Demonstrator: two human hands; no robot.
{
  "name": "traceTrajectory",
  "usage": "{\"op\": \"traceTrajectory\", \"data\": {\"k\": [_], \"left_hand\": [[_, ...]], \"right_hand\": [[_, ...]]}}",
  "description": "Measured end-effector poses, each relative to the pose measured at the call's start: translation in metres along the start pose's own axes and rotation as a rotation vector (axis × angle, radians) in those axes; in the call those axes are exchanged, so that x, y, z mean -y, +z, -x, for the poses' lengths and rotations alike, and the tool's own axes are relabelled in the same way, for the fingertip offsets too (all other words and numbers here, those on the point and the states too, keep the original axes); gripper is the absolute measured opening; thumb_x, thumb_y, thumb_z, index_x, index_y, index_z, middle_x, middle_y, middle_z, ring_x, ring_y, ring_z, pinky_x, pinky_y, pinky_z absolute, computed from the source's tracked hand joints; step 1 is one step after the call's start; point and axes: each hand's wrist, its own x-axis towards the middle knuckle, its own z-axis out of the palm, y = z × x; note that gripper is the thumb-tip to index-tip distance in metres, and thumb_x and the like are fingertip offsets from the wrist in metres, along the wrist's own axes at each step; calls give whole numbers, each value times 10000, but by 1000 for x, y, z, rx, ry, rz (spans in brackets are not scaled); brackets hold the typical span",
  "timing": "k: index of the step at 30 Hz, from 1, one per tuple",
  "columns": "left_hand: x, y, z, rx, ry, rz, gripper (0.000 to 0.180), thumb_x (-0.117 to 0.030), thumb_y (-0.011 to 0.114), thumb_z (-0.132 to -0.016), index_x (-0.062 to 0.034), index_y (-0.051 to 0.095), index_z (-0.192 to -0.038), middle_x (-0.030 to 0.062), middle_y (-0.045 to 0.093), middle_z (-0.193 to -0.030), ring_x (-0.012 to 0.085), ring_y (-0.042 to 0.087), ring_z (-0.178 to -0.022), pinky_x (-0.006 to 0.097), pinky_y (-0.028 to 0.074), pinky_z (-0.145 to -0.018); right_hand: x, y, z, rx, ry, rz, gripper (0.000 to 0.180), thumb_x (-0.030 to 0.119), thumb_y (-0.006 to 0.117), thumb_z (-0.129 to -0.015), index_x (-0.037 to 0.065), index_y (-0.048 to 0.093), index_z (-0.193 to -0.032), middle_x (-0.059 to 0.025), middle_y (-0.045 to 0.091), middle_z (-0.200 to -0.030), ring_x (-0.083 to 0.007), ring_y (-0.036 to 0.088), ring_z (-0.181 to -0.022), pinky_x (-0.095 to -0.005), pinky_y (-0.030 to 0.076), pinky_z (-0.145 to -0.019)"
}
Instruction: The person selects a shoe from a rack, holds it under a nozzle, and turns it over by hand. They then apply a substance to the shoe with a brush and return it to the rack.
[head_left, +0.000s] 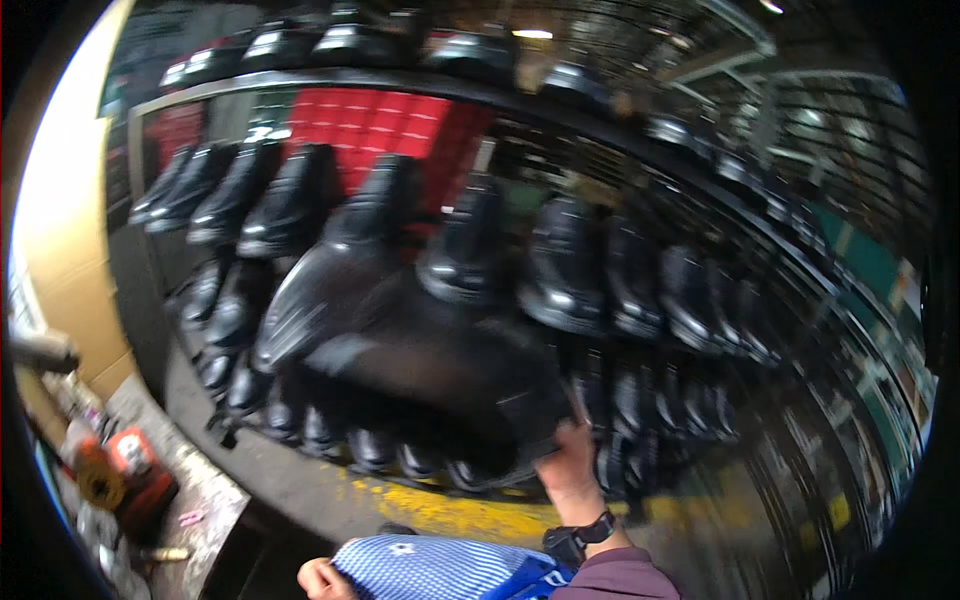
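Note:
A black shoe (pixel 450 365), large and blurred close in front of me, has its dark opening toward me and its toe pointing to the left. My right hand (pixel 570 465) grips the edge of the shoe at its right end; a black watch (pixel 580 540) is on that wrist. Low at the bottom edge, my left hand (pixel 325 580) shows only in part, its fingers curled beside blue patterned cloth (pixel 440 565). What lies inside those fingers is hidden.
Behind the shoe stands a rack (pixel 560 110) with several rows of black shoes (pixel 565 260). Red boxes (pixel 365 130) are stacked beyond it. At left is a worn workbench (pixel 195 500) bearing an orange-red object (pixel 130 455). A yellow line (pixel 460 510) marks the floor.

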Motion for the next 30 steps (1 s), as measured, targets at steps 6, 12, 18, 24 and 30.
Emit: {"op": "traceTrajectory", "data": {"k": [6,12,18,24,30], "left_hand": [[-31,7,18,99,115,-52,220,-158,474,-866,0,615,-805,185,595,-815,341,545,-786,406,428,-721],[-70,-3,27,114,-43,11,264,-180,477,-882,40,619,-851,199,613,-849,317,550,-777,384,435,-732],[-22,10,21,132,97,57,255,-180,482,-888,38,609,-850,177,610,-796,273,536,-721,357,440,-691],[-25,25,27,154,30,53,280,-201,483,-885,48,610,-890,164,624,-830,256,543,-753,353,442,-712],[29,29,11,-109,223,-13,198,-120,463,-854,0,573,-741,121,571,-713,236,555,-680,340,446,-655]], "right_hand": [[190,-102,36,-402,-785,91,415,351,534,-879,98,472,-1202,-80,593,-1096,-282,627,-866,-298,502,-660],[258,-177,60,-1045,-1134,402,578,242,615,-843,109,331,-1328,-133,491,-1216,-302,627,-831,-320,532,-578],[311,-243,35,-1069,-1119,657,578,149,678,-790,88,406,-1296,-141,461,-1227,-260,580,-914,-319,563,-504],[399,-281,-28,-1189,-533,994,587,406,631,-796,-15,431,-1153,-146,566,-672,-235,530,-378,-303,456,-313],[324,-273,-34,-1266,-1003,1103,285,258,558,-872,41,594,-1054,-96,621,-965,-156,566,-667,-261,478,-474]]}}
